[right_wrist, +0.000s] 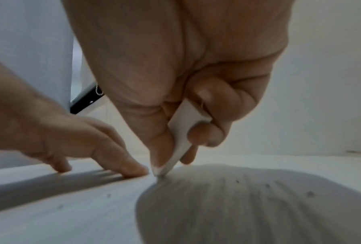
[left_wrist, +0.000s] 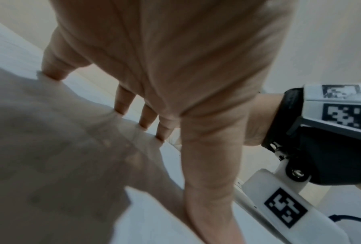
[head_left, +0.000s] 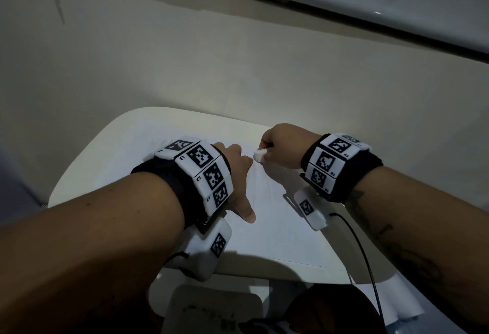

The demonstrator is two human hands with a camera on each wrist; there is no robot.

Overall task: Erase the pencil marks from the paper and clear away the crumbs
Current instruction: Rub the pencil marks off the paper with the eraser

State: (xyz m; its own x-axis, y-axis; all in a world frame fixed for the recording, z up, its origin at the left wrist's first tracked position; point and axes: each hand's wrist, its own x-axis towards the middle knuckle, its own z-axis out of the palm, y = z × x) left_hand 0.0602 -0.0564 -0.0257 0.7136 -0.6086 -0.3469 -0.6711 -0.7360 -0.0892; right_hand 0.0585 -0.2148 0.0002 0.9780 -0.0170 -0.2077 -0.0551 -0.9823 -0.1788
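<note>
Head view: the paper [head_left: 277, 222] lies on the white table [head_left: 87, 169]; the left hand [head_left: 235, 172] presses it flat with spread fingers, beside the right hand [head_left: 283, 148] pinching a white eraser [head_left: 259, 155]. Left wrist view: straight fingertips [left_wrist: 121, 105] touch the sheet. Right wrist view: the eraser tip meets the paper just beside the left fingers, dark crumbs [right_wrist: 310, 194] nearby

We list 1 white table [head_left: 87, 164], 1 paper [head_left: 275, 227] under our spread left hand [head_left: 235, 172]; our right hand [head_left: 283, 145] pinches 1 white eraser [head_left: 260, 154], tip on paper.
</note>
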